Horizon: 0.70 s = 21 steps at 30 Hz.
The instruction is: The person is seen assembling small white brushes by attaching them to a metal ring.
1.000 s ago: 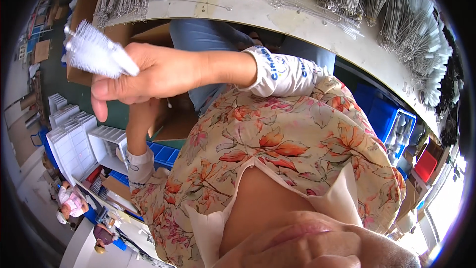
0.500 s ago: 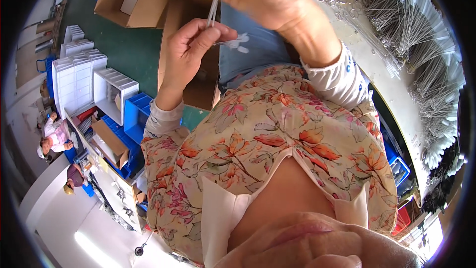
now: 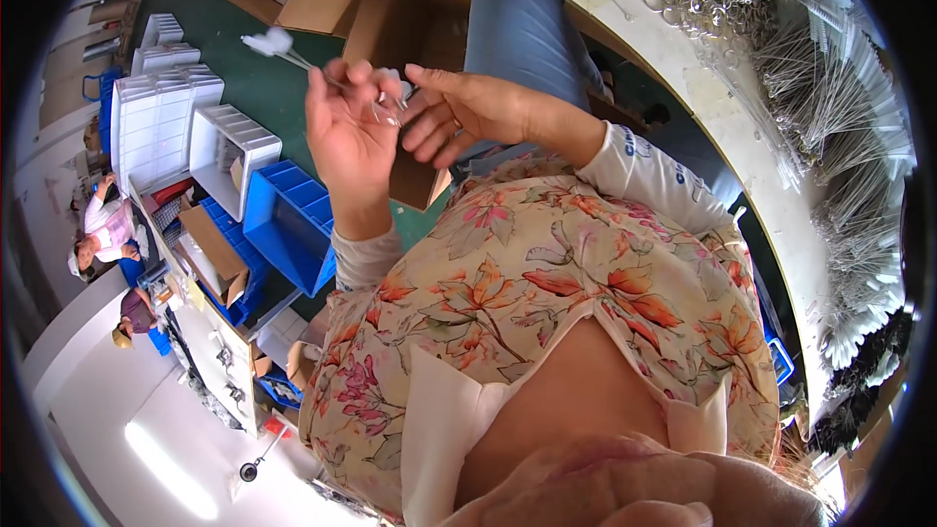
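The scene is evenly and brightly lit by daylight-like light, with only soft shadows cast. A glare patch is seen on the pale floor (image 3: 171,468) at lower left. Straight edges are strongly bent toward the black circular rim, and slight blur is noted there.

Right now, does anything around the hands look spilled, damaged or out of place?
Nothing stands out. The left hand pinches a thin wire brush with a white tuft, the right hand meets it at the stem. The wire stems on the bench lie in heaps, none spilled on the floor.
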{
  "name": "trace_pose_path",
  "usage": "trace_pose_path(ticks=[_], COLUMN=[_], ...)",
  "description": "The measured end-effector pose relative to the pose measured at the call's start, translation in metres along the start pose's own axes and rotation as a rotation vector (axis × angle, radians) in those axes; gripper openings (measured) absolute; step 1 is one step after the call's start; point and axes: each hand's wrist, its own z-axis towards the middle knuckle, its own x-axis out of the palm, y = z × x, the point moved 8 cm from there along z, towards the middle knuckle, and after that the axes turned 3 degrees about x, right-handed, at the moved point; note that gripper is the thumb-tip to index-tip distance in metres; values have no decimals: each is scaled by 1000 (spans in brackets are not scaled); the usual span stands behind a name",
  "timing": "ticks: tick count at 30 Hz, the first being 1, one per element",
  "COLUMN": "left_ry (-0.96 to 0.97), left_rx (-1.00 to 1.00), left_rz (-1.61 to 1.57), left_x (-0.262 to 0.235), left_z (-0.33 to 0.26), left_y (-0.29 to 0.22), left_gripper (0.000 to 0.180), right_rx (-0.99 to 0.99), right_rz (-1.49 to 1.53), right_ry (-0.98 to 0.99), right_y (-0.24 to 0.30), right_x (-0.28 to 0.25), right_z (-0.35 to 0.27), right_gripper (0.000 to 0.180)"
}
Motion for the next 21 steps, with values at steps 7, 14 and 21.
trace_pose_path(ticks=[7,14,21], left_ry=[-270,-259,-190], left_rx=[85,71,15], left_rz=[12,443,728], left_x=[-38,-29,-16], left_z=[-43,-29,-23], left_y=[18,26,37], left_gripper=[22,17,15], right_rx=[-260,-611,-763], right_rz=[90,-402,-859], right_ry=[-87,-297,-462], right_y=[24,56,70], right_x=[-2,-5,-9], right_z=[4,-23,-45], right_gripper=[22,24,30])
